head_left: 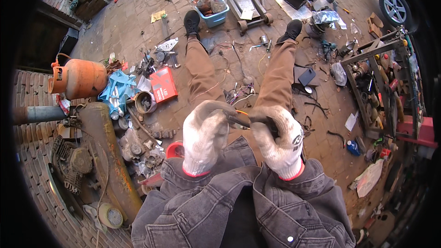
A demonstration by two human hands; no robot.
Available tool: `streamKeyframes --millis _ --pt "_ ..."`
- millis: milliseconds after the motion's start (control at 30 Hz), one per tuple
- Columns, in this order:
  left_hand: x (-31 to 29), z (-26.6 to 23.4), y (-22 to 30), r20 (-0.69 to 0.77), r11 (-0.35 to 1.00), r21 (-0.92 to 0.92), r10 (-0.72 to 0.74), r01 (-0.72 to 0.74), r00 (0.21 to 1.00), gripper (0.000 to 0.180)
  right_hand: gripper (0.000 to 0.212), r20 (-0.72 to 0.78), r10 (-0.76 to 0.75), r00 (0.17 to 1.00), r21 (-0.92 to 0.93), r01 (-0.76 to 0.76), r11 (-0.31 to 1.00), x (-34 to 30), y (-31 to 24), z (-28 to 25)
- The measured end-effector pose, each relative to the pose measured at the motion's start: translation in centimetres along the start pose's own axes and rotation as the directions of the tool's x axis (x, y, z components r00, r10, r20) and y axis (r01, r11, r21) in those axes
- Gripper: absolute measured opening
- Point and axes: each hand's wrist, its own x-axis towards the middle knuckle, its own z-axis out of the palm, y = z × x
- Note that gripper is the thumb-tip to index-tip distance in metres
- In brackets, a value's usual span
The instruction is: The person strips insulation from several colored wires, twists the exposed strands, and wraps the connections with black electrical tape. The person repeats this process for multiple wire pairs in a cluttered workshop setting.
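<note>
Near first: two hands in white knit gloves, held close together over the lap. The left hand is curled shut round the end of a small dark tool or cable piece w/ a bit of orange wire showing at it. The right hand is wrapped tight round the other end, fingers closed, no gap. So the dark piece sits between both fists, above the knees, not on the ground.

Step in hand, I think: gripping and working the piece w/ both hands, maybe bending or pulling it. Next move prob needs a firm hold on both sides and a steady pull, so the wire doesn't slip out.

A bit further: 2 legs in brown trousers, 2 black shoes. Loose wires lie between the legs on the brick floor.

Left side: 1 red box, 1 orange gas bottle, 1 rusty machine w/ engine.

Far: 1 blue tub, 1 floor jack, 1 car wheel, 1 metal rack full of small stuff, too many to count.
</note>
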Motion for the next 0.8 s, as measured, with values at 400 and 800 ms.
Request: streamKeyframes --millis 400,800 --pt "-0.2 -0.2 0.1 0.085 0.995 -0.009 -0.099 0.100 0.991 0.021 0.029 0.382 0.394 0.836 0.318 -0.519 0.793 1.4 -0.7 -0.8" --pt "-0.5 -0.3 0.7 0.114 0.996 0.022 -0.093 0.091 0.989 0.030 0.029 0.039 -0.017 0.999 0.058 0.014 0.998 0.2 -0.6 -0.3"
